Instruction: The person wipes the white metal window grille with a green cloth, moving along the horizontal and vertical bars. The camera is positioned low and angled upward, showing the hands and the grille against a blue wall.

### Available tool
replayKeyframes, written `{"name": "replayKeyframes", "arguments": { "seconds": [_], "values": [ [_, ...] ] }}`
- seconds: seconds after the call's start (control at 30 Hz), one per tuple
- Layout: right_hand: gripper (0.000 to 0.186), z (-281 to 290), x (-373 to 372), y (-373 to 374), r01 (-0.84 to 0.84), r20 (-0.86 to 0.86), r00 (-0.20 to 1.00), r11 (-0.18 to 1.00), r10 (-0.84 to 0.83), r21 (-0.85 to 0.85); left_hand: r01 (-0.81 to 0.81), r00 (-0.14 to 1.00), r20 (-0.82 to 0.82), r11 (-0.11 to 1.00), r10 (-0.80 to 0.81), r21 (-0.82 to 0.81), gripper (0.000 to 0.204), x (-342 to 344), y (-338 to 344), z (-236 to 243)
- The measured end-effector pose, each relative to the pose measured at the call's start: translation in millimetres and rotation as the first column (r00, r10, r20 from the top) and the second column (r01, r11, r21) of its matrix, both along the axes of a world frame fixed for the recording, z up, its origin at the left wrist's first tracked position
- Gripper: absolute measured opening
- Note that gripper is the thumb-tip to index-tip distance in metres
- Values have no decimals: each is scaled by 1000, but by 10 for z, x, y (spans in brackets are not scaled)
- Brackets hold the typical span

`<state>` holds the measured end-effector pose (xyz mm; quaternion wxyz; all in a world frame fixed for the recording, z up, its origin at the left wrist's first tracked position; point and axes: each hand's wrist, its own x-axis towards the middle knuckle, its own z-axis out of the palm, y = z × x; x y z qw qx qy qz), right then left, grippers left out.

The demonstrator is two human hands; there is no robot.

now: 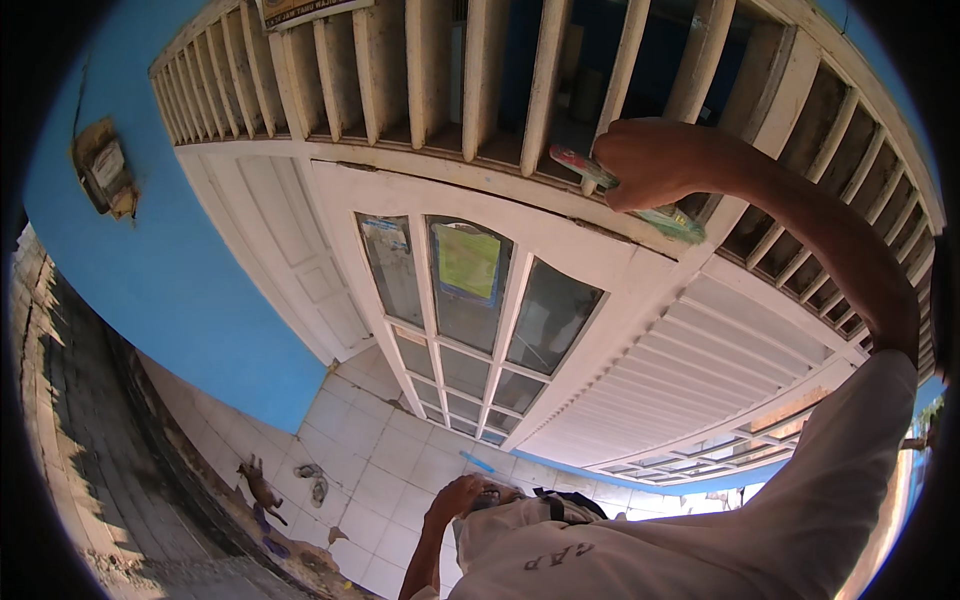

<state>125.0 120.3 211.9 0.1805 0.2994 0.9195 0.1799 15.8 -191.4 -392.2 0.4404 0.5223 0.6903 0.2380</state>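
Observation:
My right hand (650,165) is raised high, closed round a paintbrush (672,222) with a red-and-green handle. Its pale green bristles lie at the lower edge of the cream slatted vent (540,90), above a white door (520,240) with glass panes, one backed by a green sheet. Low in the view, near my waist, my left hand (458,500) is closed on something I cannot make out, partly hidden behind the fingers and shirt.
A blue wall (140,280) with a damaged fitting (105,165) stands at left, beside a closed white panelled door (280,240). On the tiled floor (380,470) lie a brown cat (262,490), sandals (315,480) and a thin blue object (478,462).

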Motion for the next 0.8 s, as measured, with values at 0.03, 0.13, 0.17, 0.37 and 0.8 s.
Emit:
{"name": "replayKeyframes", "arguments": {
  "seconds": [0.03,0.13,0.17,0.37,0.8],
  "values": [
    [40,17,57,30,-23,-99,995,1000,21,-16,15,1000,-6,999,-16,-28,34,0,17,-95],
    [43,-124,283,266,-327,-530,815,941,232,-91,88,995,-30,993,-91,-75,33,-29,93,-159],
    [37,-240,421,374,-358,-530,806,930,263,-83,118,992,-41,989,-122,-86,33,-64,102,-119],
    [22,-17,741,42,194,10,981,981,-194,6,79,996,-43,991,-75,108,29,-216,106,-153],
    [25,-450,1191,-6,-143,-636,767,989,88,-35,175,985,-9,981,-175,81,32,-147,346,-1]
  ]
}}
